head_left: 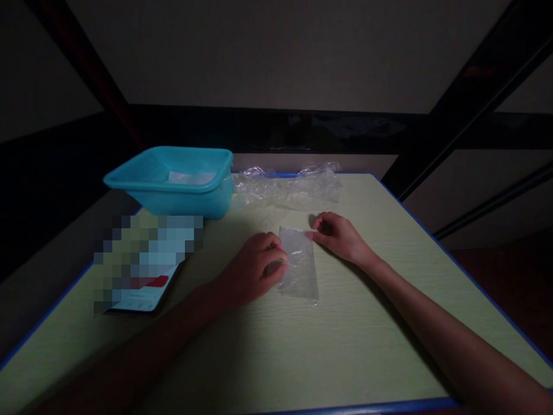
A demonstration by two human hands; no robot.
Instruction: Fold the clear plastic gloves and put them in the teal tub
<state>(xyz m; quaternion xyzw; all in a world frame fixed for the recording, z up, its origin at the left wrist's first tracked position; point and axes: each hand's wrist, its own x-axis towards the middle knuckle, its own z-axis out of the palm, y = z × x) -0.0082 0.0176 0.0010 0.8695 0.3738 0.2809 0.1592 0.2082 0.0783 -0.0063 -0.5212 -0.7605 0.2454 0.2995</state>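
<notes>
A small clear plastic bag [299,265] lies flat and upright to me in the middle of the table. At its left edge is my left hand [259,268], its fingers loosely curled and a gap showing between thumb and fingertips. My right hand [339,236] is at the upper right corner of the bag. Its thumb tip touches that corner, while the other fingers curl above, apart from the thumb. Neither hand has visibly closed around the plastic.
Crumpled clear plastic bags [289,187] lie along the far edge of the pale table [367,346]. A turquoise basin [185,199] at the back left holds a whitish flat item [190,177]. In front of it lies a partly blurred flat object [142,297], perhaps a phone.
</notes>
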